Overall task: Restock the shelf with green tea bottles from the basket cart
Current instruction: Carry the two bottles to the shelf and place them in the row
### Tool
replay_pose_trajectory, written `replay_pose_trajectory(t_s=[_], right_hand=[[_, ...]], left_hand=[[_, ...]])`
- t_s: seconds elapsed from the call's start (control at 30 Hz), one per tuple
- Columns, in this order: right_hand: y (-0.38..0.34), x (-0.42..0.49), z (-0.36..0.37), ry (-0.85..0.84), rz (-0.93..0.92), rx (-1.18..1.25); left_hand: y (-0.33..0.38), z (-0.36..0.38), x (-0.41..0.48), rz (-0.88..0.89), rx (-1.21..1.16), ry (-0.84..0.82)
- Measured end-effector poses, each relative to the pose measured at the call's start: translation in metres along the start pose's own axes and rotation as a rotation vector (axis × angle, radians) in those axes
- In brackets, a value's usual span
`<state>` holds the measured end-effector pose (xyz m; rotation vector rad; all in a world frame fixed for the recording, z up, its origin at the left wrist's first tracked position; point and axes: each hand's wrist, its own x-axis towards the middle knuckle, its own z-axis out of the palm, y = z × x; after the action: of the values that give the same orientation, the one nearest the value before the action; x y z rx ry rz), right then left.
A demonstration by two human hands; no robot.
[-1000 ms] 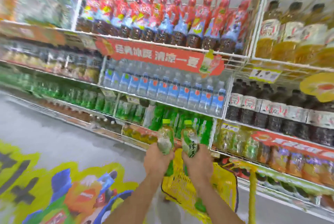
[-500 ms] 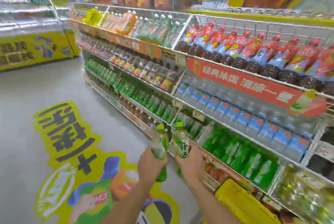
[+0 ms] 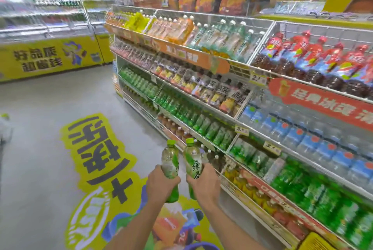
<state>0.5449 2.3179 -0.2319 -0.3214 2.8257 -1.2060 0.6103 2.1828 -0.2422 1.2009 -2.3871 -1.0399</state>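
Since half a second ago the view has turned left along the shelf (image 3: 260, 186), leaving the cart (image 3: 321, 242) at the lower right. Now the left hand (image 3: 161, 182) grips one bottle (image 3: 170, 161) and the right hand (image 3: 203, 186) a second bottle (image 3: 192, 158), both upright near the shelf front edge. Better to place one at a time.

The left hand (image 3: 161, 183) and right hand (image 3: 203, 186) hold bottles (image 3: 170, 161) side by side, shelf (image 3: 181, 51) on their right.

Running "绿茶" in dark brush characters down the green tea bottle (image 3: 194, 166) at 6 o'clock. Spelling "经典冰爽" in white across the red shelf banner (image 3: 323, 100) at 3 o'clock. Displaying "好品质 超省钱" on the yellow freezer panel (image 3: 38, 60) at 10 o'clock. Beginning "2." on the price tag (image 3: 257, 78) at 2 o'clock, remaining digits blurring.
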Motion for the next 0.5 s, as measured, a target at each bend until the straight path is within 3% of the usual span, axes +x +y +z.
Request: replay_pose_trajectory(t_s=[0.5], right_hand=[[-0.093,0.195,0.142,-0.033,0.027,0.036]], left_hand=[[0.002,-0.003,0.247,-0.019,-0.009,-0.038]])
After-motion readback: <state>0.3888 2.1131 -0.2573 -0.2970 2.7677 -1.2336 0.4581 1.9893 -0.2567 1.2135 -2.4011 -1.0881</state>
